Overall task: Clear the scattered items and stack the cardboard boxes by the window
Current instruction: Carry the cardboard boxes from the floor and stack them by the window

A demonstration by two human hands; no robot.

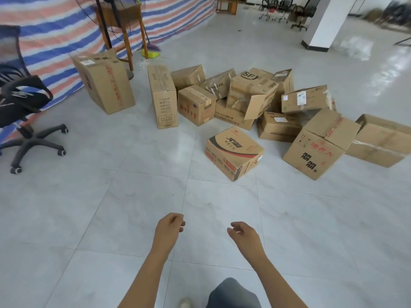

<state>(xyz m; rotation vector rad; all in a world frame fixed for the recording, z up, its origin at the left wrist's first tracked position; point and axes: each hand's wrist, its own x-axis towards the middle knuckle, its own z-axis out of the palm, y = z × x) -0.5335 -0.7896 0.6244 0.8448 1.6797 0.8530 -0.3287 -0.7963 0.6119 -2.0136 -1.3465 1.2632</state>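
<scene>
Your left hand (170,226) and right hand (243,233) reach out low in front of you, fingers loosely curled, holding nothing. The heap of brown cardboard boxes (251,92) lies on the pale tiled floor (111,218), well ahead of both hands. The nearest, a red-and-black printed carton (233,152), sits just apart on the heap's near side.

Black office chair (20,101) left; striped tarp (55,30) behind; perhaps a broom (153,49).

Ahead of you the box pile (251,96) sits on the floor (133,196), with one box (233,152) before it. A tall box (162,96) stands left of the pile, a wide box (104,81) further left, the chair (22,103) leftmost, the tarp (55,30) behind them.
</scene>
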